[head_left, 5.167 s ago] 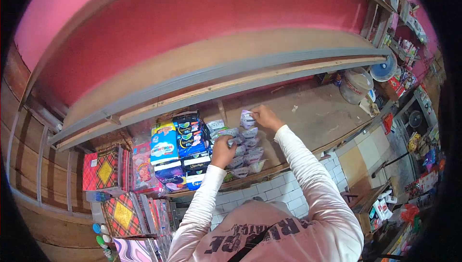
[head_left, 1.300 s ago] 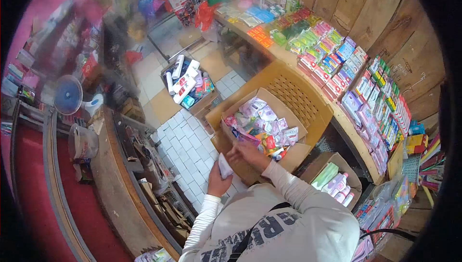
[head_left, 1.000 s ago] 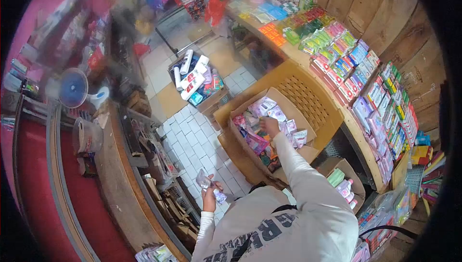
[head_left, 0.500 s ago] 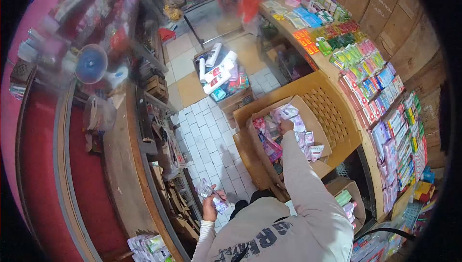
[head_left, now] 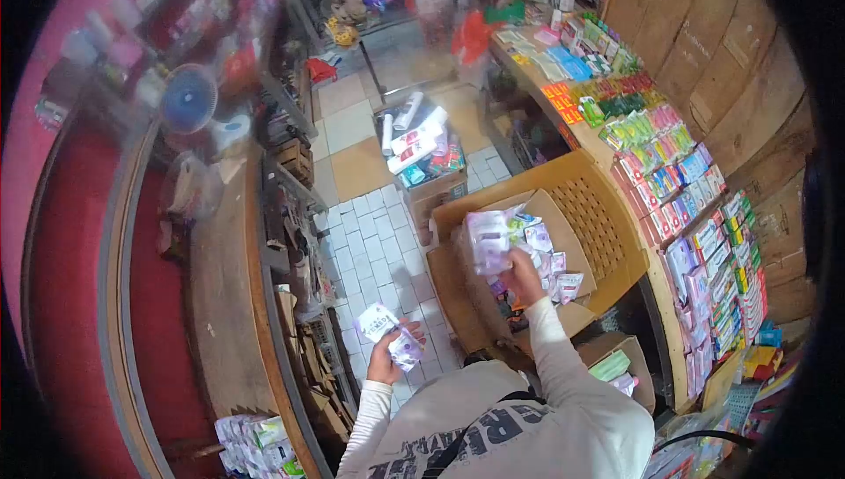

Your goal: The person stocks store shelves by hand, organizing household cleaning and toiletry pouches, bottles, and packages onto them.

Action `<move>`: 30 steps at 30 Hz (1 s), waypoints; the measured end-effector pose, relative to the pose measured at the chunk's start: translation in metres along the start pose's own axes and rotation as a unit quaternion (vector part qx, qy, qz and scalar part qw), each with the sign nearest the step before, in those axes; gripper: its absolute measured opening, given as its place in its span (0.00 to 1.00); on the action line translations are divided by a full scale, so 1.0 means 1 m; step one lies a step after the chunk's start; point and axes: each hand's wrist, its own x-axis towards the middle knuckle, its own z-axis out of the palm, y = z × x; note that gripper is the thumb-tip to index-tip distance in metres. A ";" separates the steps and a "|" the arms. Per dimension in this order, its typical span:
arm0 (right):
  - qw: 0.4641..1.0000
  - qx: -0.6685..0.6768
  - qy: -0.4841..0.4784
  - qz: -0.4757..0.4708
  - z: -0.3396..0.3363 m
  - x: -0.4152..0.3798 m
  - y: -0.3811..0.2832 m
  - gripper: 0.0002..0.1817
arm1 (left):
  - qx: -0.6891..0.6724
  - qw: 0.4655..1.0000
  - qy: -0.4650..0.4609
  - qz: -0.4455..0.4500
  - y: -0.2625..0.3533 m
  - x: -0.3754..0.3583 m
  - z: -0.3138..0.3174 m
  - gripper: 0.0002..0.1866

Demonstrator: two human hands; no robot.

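Note:
My left hand (head_left: 385,363) is closed around a white and purple packet (head_left: 378,324), held over the tiled floor at the lower middle. Its print is too small to read surely. In my right hand (head_left: 525,277) is a clear-wrapped lilac and white pack (head_left: 489,234), raised just above an open cardboard box (head_left: 570,231). Several small purple and white packets (head_left: 539,238) lie in that box, and the pack hides part of them. The box rests on the seat of a tan plastic chair (head_left: 607,215) with a woven-pattern back.
Beyond the chair stands another box (head_left: 437,193) topped with white tubes and packs. A counter (head_left: 658,290) lined with rows of colourful packets runs along the right. To the left is a wooden shelf top (head_left: 220,303), with bundled packets (head_left: 257,445) near its front. A fan (head_left: 188,99) stands farther back.
My right hand has come up out of the box toward me, now with the lilac pack in it. The packet in my left hand has turned and risen slightly, showing its printed front.

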 end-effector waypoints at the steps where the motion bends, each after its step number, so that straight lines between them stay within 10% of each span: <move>1: 0.958 -0.230 -0.049 -0.162 0.004 -0.004 0.013 0.07 | 0.007 1.000 -0.017 0.000 0.001 -0.001 0.004 0.28; 3: 0.647 -0.603 -0.137 -0.445 0.019 -0.008 0.041 0.11 | 0.018 0.999 -0.043 0.005 0.000 -0.007 0.007 0.28; 6: 0.940 -0.157 -0.300 -0.047 0.117 -0.069 0.058 0.14 | 0.013 0.999 -0.036 0.022 0.000 -0.036 0.003 0.27; 14: 0.774 -0.337 -0.534 0.050 0.218 -0.174 0.146 0.15 | 0.035 0.975 0.062 0.210 0.004 -0.175 -0.072 0.20; 21: 0.737 -0.308 -0.573 0.183 0.283 -0.234 0.208 0.22 | 0.176 0.912 0.207 0.308 -0.042 -0.293 -0.151 0.32; 30: 0.435 -0.463 -0.724 0.268 0.358 -0.297 0.254 0.16 | 0.159 0.903 0.243 0.316 -0.087 -0.375 -0.208 0.40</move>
